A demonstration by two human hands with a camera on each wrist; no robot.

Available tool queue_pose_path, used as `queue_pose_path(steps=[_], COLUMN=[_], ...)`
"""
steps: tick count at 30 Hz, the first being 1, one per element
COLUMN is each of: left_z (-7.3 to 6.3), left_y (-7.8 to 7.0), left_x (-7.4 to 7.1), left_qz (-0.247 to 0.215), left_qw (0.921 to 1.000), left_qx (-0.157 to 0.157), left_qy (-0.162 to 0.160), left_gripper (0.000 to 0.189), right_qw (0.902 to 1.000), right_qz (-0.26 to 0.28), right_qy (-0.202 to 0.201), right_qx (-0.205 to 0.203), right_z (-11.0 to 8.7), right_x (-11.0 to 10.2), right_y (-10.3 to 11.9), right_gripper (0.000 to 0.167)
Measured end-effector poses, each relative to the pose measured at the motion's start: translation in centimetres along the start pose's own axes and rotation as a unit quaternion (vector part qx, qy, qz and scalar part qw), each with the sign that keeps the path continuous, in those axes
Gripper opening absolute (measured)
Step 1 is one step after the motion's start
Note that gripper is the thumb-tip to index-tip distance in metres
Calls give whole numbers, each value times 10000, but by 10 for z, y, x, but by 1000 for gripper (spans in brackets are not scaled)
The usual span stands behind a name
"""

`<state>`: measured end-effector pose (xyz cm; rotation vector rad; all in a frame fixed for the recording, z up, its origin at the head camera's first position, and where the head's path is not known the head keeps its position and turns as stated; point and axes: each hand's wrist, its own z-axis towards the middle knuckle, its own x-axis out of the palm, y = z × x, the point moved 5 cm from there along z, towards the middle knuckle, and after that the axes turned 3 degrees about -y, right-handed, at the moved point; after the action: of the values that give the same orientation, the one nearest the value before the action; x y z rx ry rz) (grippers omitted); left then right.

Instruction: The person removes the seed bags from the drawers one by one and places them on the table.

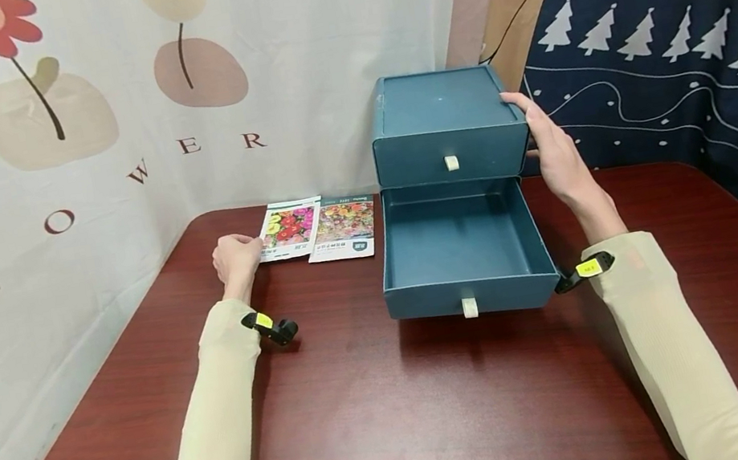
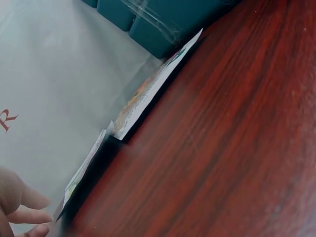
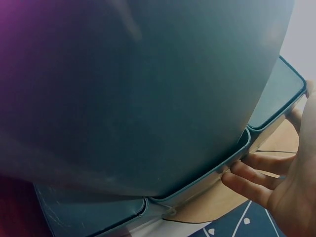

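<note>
A blue two-drawer storage box [image 1: 442, 100] stands near the table's back edge. Its upper drawer [image 1: 409, 162] is closed; the lower drawer [image 1: 462, 243] is pulled out towards me. My right hand [image 1: 558, 158] rests against the box's upper right side, one fingertip over the top edge. In the right wrist view, the fingers [image 3: 252, 185] lie fairly straight along that side. Left of the box lie two flower seed packets, a left packet [image 1: 290, 231] and a right packet [image 1: 342, 226], slightly overlapping. My left hand [image 1: 238, 261] pinches the left packet's outer edge.
Behind the table hangs a white cloth [image 1: 309, 45] with flower prints and letters. A dark blue cloth [image 1: 676, 97] with white trees hangs at the right. The brown tabletop [image 1: 372, 425] extends in front of the box.
</note>
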<state>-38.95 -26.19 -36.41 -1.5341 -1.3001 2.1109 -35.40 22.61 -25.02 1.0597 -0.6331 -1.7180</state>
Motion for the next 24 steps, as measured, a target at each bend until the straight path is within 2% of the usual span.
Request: queue_pose_path(steps=[10,24], left_z=[1,-10], left_y=[-10,-38], left_x=[-5,-9], left_qz=[-157,-705], left_qw=[9998,9973], left_qx=[-22,115], left_qy=[-96,158], left_gripper=[37,39], right_qw=[10000,10000], right_qz=[16,42], right_qy=[22,34], right_qx=[-22,-23], right_z=[1,0], right_x=[0,0], right_y=[0,0], right_gripper=[54,54])
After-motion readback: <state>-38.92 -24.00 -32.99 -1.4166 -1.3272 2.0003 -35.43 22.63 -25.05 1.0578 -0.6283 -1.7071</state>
